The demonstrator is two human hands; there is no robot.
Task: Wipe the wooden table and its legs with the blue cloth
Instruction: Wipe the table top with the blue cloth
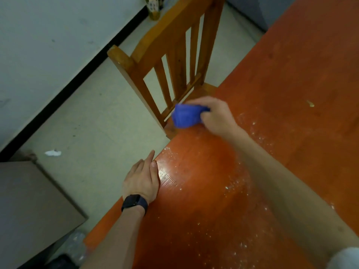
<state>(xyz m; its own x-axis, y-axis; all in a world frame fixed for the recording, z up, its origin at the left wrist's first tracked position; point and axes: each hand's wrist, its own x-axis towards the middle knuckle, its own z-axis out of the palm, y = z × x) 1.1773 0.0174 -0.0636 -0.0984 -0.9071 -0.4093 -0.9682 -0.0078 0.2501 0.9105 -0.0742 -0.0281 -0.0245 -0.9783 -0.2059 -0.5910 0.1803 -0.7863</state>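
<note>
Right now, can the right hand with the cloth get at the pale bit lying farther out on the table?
Probably yes. The right hand holds the blue cloth at the table edge, and only bare tabletop separates it from the pale bit.

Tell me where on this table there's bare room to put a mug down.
The wooden table is bare across its far stretch, beyond the right hand holding the blue cloth, apart from one pale scrap. The near part is crowded: the left hand rests on the edge, the right forearm crosses it, and white crumbs litter the wet patch between them.
</note>
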